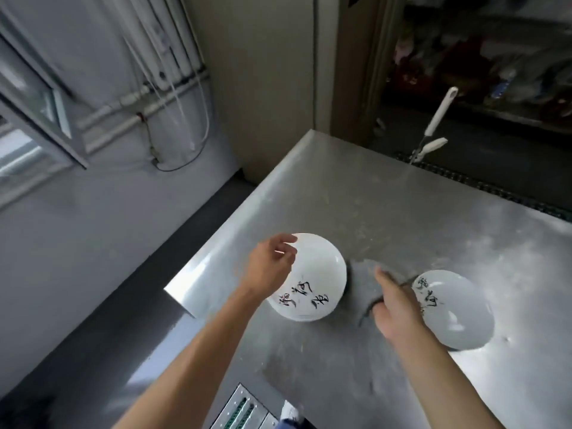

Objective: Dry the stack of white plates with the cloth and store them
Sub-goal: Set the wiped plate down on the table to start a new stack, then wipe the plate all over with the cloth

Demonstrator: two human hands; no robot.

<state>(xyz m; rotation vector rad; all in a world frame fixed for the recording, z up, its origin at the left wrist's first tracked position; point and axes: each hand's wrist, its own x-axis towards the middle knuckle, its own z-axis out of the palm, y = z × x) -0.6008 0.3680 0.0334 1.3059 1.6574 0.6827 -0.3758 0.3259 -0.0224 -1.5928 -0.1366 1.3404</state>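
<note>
The plate stack (pixel 315 267) and the lone plate (pixel 458 317) are white with black brush-written characters. The cloth (pixel 362 283) is grey. The table (pixel 402 212) is dull silver, streaked pale.

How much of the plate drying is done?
Maybe one: a single plate sits apart on the right. In hand: the right hand is on the grey cloth, the left hand at the stack rim. Left: drying the stack, then storing; every plate is on the table.

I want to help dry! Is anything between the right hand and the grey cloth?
Nothing visible is. The right hand is right at the grey cloth, which lies on the metal table between the plate stack and the other plate.
</note>
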